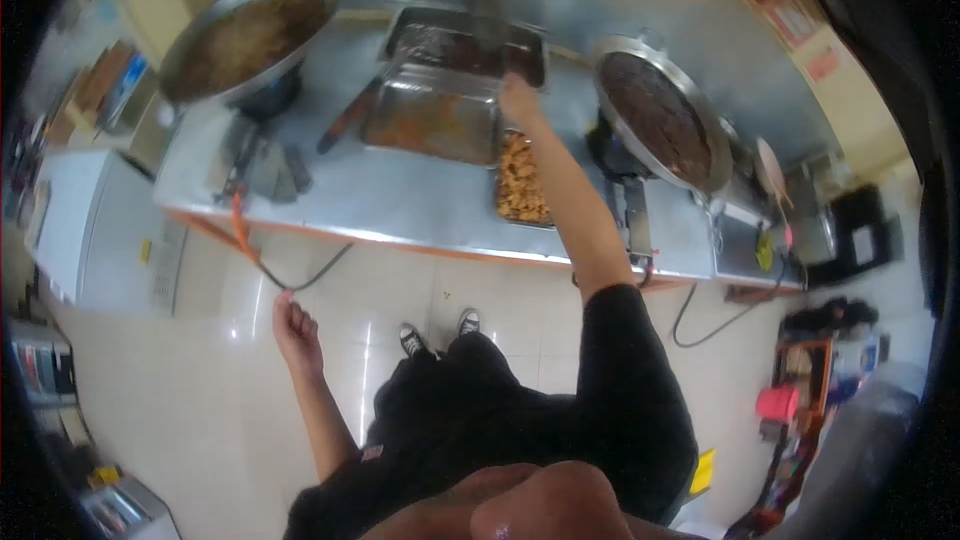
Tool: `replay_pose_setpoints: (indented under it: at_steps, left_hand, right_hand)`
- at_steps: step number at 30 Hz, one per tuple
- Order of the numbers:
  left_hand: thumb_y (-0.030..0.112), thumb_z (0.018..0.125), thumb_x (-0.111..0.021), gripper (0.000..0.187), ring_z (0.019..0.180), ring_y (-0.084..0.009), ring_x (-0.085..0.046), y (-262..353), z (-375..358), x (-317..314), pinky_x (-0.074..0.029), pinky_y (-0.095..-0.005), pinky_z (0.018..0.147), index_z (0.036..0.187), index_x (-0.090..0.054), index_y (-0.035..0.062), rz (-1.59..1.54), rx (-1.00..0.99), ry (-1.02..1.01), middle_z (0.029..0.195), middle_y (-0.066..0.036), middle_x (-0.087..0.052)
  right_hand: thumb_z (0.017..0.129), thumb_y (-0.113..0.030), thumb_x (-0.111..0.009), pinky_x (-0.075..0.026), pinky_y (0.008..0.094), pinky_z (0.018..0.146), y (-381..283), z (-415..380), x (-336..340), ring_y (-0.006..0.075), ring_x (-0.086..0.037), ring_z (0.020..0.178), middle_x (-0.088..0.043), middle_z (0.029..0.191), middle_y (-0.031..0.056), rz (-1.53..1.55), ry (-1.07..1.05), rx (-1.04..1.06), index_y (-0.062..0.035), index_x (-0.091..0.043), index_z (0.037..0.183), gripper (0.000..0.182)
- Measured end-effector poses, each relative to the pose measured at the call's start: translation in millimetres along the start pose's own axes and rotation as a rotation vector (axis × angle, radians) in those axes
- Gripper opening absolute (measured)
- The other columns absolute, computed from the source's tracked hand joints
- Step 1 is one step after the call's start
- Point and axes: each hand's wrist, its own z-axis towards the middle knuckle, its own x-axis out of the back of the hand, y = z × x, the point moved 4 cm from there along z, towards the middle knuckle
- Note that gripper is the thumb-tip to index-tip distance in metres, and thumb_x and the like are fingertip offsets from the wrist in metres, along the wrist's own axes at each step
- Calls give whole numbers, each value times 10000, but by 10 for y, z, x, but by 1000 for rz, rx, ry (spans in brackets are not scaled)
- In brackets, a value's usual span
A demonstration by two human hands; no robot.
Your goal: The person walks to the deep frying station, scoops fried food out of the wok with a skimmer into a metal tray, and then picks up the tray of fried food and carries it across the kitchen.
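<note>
My right hand [517,100] reaches over the steel counter and is closed around the handle of a dark, motion-blurred utensil [486,15]. Behind it lies a metal tray with dark contents [425,38]. In front of that, a second steel tray [430,120] holds a thin orange-brown residue. Just below my right hand, a narrow tray of golden-brown pieces [520,180] is partly hidden by my forearm. My left hand [297,329] hangs over the floor, away from the counter, with its fingers curled and nothing visible in them.
A large wok of brown liquid [245,40] stands at the left, and another with dark contents [655,115] at the right. A dark-handled tool [350,116] lies left of the trays. Hoses [300,282] hang below the counter's front edge. A white cabinet [110,230] stands far left.
</note>
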Motion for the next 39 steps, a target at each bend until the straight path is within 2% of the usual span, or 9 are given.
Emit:
replay_pose_setpoints:
  at_steps: [4, 9, 11, 13, 18, 23, 26, 29, 39]
  left_hand:
    - [238, 914, -497, 137, 440, -25, -186, -217, -55, -70, -142, -196, 371, 920, -545, 109, -1, 57, 44, 555, 74, -236]
    - [220, 899, -515, 117, 436, -23, -185, -575, 27, 139, -141, -196, 370, 925, -550, 111, 53, 112, 74, 551, 76, -235]
    - [222, 891, -526, 126, 437, -23, -191, -647, 16, 185, -140, -197, 371, 933, -555, 107, 71, 114, 42, 550, 77, -236]
    - [225, 888, -530, 129, 434, -25, -187, -725, 14, 177, -137, -199, 368, 930, -558, 106, 94, 111, 105, 550, 76, -235]
    - [235, 885, -530, 135, 422, -23, -226, -1155, 15, 179, -151, -194, 352, 935, -565, 115, 166, 152, 127, 559, 78, -283]
    - [255, 890, -509, 173, 418, -22, -259, -1782, -141, 64, -165, -182, 344, 968, -570, 112, 336, 247, 151, 564, 77, -306]
    - [257, 898, -482, 200, 422, -19, -259, -2200, -293, 141, -177, -174, 348, 992, -571, 104, 452, 208, 46, 569, 78, -310]
    - [255, 901, -468, 215, 428, -18, -262, -2535, -422, 210, -192, -169, 352, 1006, -572, 100, 531, 185, -8, 574, 76, -314]
    - [241, 874, -475, 205, 420, -39, -284, -2945, -881, 495, -215, -192, 347, 970, -601, 110, 709, 232, 127, 574, 56, -332]
  right_hand:
    - [766, -93, -461, -398, 392, 944, -51, 238, 557, 342, -497, 1130, -524, 1223, 201, -3, -235, -154, 7, -518, 1182, 432]
    - [780, -95, -413, -413, 389, 928, -231, -224, 2212, 358, -528, 1079, -570, 1143, 205, -149, -61, 100, -7, -535, 1167, 415]
    - [882, -167, -390, -397, 404, 938, -572, -651, 3091, 374, -511, 1096, -549, 1163, 224, -216, -35, -83, -36, -509, 1196, 360]
    - [933, -178, -374, -396, 363, 923, 75, -776, 3710, 331, -531, 1083, -563, 1153, 201, -373, -5, 33, -80, -501, 1220, 329]
    - [937, -178, -410, -389, 310, 917, 615, -1731, 4915, 283, -543, 1068, -567, 1157, 185, -551, 18, -169, -29, -495, 1228, 338]
    - [947, -155, -392, -402, 288, 871, 1526, -2583, 5310, 202, -549, 917, -602, 955, 104, -403, 23, -338, -18, -495, 1223, 325]
    - [908, -130, -406, -449, 332, 689, 1946, -2917, 5375, 252, -565, 743, -595, 867, 158, -353, -49, -391, -20, -526, 1165, 304]
    - [942, -163, -376, -332, 214, 451, 1750, -3006, 5264, 76, -399, 515, -439, 704, 3, 34, -119, -824, -58, -492, 1225, 324]
    - [925, -129, -369, -194, 152, 350, 2308, -3068, 5060, 20, -315, 484, -456, 706, 3, 890, -4, -958, -37, -457, 1188, 292]
